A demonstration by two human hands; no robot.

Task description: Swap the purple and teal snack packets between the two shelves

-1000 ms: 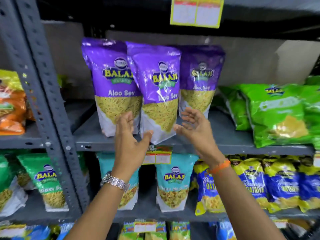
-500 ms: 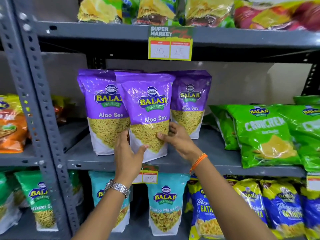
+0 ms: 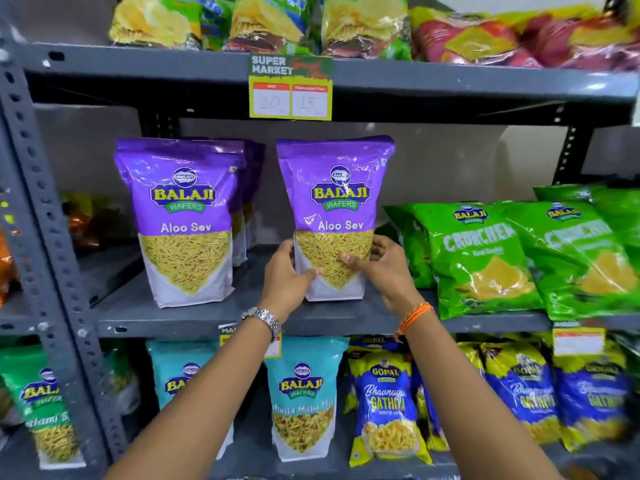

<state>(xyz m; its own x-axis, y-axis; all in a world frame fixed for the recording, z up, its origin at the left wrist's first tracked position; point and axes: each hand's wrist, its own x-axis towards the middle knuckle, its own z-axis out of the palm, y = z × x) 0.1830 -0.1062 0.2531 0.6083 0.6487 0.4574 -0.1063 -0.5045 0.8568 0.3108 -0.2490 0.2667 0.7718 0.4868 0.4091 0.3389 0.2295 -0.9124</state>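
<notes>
A purple Aloo Sev packet (image 3: 335,188) stands upright on the middle shelf (image 3: 173,317). My left hand (image 3: 289,275) grips its lower left edge and my right hand (image 3: 379,268) its lower right edge. A second purple packet (image 3: 183,216) stands to the left, with more purple packets partly hidden behind it. On the shelf below stand two teal packets: one (image 3: 301,393) under my arms and one (image 3: 180,372) further left, partly covered by my left forearm.
Green Crunchex bags (image 3: 481,258) lean right of the held packet. Blue-yellow Gathiya bags (image 3: 384,407) fill the lower shelf's right side. A price tag (image 3: 291,88) hangs from the top shelf edge. A grey perforated upright (image 3: 52,237) stands at the left.
My hands closed on the middle purple packet and shifted it rightward, apart from the left packets. The camera view rose, so the top shelf now shows.
</notes>
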